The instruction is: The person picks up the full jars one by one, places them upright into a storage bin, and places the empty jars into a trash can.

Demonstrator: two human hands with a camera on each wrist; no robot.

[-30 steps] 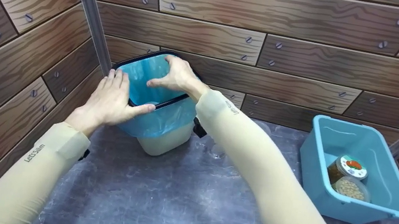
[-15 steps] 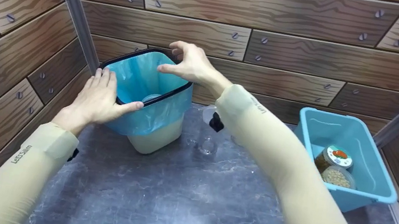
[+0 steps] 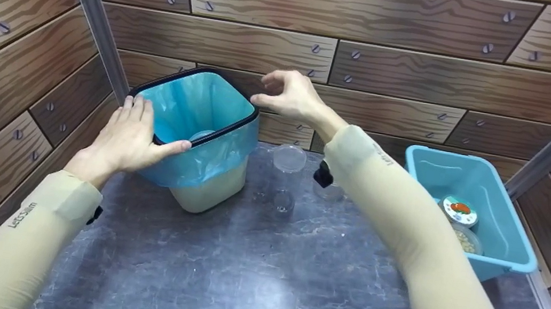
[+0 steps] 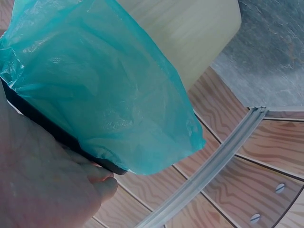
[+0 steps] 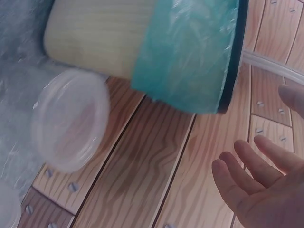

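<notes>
A cream bin [image 3: 208,191] stands near the back left corner. Its blue plastic liner [image 3: 208,96] folds out over a black rim [image 3: 228,129]. On the left part of that rim rests my left hand [image 3: 122,135], fingers straight and thumb spread along the front edge. The left wrist view shows that hand [image 4: 47,175] against the black rim. Just right of the bin, in the air, is my right hand [image 3: 294,95], fingers loosely bent and holding nothing. A clear round plastic edge [image 3: 201,135] shows inside the liner.
A clear jar with a frosted lid [image 3: 289,158] stands right of the bin. Another clear container [image 3: 328,190] is partly behind the right wrist. A turquoise tub [image 3: 510,209] at right holds a jar with a printed lid [image 3: 459,210] and a container of pale beans or nuts [image 3: 468,241].
My right hand has moved out of the bin to the right, past its rim. The left hand stays on the rim. The view has shifted slightly, and the clear jars are now less covered.
</notes>
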